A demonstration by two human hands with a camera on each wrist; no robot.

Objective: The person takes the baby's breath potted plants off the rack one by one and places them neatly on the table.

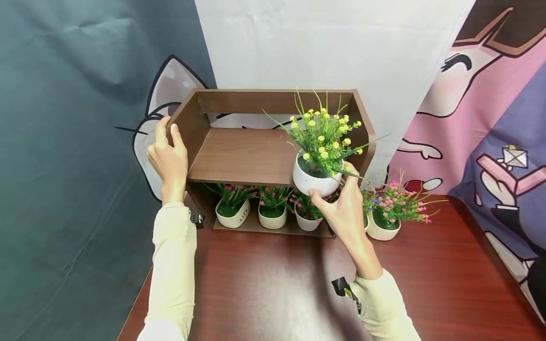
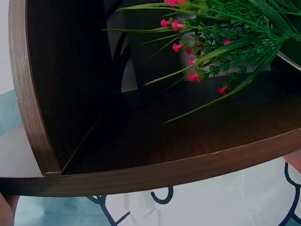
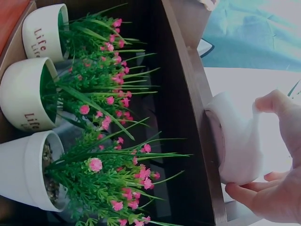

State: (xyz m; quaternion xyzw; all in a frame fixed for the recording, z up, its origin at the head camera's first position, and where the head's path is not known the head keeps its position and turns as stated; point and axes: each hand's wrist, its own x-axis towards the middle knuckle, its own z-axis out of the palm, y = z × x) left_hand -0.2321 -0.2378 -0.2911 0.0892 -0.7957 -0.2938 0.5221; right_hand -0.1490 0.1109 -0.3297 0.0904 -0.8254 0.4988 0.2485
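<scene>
A potted plant with yellow flowers [image 1: 320, 179] is in my right hand [image 1: 344, 208], thumb and fingers on opposite sides of its round white pot. The pot is at the front edge of the upper board of a brown shelf [image 1: 247, 154], near its right end. In the right wrist view, the white pot [image 3: 237, 139] is tilted, its base by the board's edge. My left hand [image 1: 169, 156] grips the front edge of the shelf's left side panel, fingers outside and thumb on the inner side. Only bits of that hand show in the left wrist view.
Several potted plants with pink flowers [image 1: 273, 220] stand on the lower level. Outside the shelf's right side, another pink-flowered pot [image 1: 384, 229] stands on the red-brown table [image 1: 264, 284], beside a partly hidden one. Printed cloth hangs behind and at both sides.
</scene>
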